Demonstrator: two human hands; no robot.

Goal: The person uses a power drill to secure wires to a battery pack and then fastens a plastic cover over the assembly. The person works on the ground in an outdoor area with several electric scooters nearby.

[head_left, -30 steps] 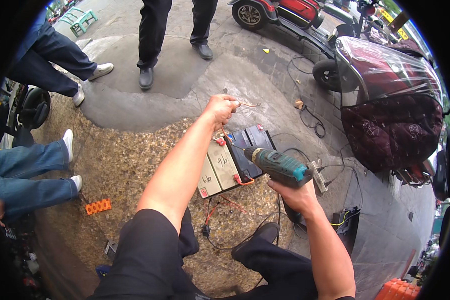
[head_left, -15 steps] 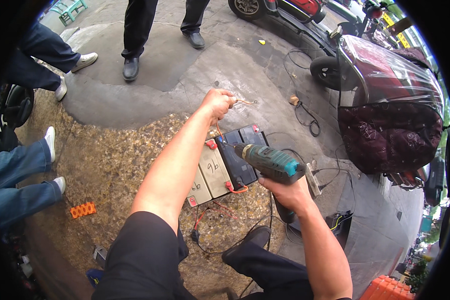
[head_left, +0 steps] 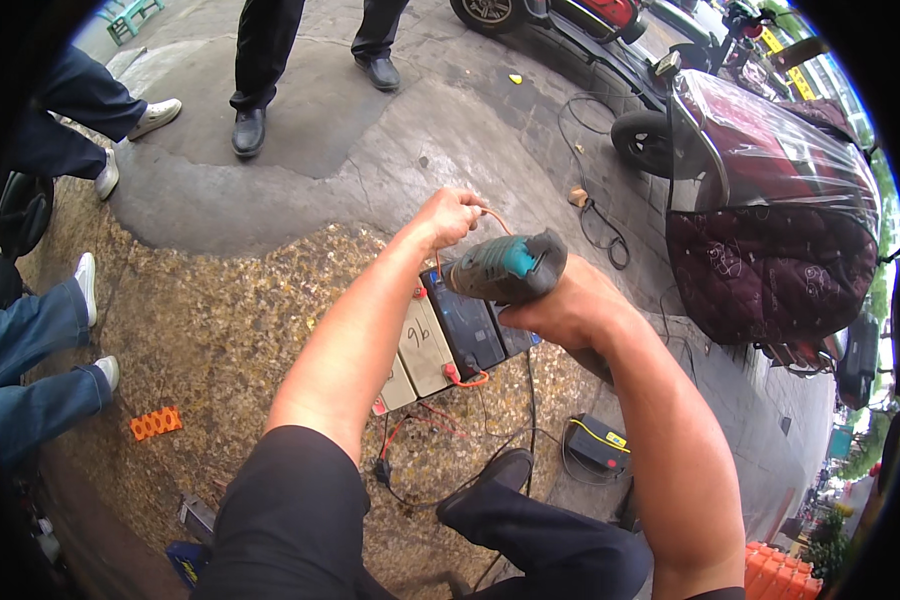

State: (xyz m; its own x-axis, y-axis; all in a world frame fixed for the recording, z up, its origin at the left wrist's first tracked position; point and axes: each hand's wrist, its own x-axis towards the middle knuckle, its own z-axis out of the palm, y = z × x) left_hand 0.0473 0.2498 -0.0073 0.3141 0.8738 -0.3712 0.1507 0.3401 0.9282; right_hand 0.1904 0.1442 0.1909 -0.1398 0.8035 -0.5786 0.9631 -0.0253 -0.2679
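My left hand (head_left: pixel 450 216) is closed on a thin orange wire (head_left: pixel 498 218), above the far end of a group of batteries. My right hand (head_left: pixel 575 305) grips a teal and black cordless drill (head_left: pixel 510 266), whose nose points left and down at the far end of a black battery (head_left: pixel 468 330). The drill's body hides its tip. Beside the black one lies a beige battery (head_left: pixel 427 352) with handwritten marks and red terminal caps. A short orange-red lead (head_left: pixel 478 380) joins the near ends of these two batteries.
A black box with a yellow wire (head_left: pixel 595 445) sits right of my shoe, among loose cables. An orange holed strip (head_left: pixel 156 423) lies at left. People stand at the left and far side. A scooter with a maroon quilted cover (head_left: pixel 770 270) stands at right.
The drill has swung further left and upward over the batteries, its rear now turned toward me. My left hand has dropped slightly nearer. The black box by my shoe has come into fuller view.
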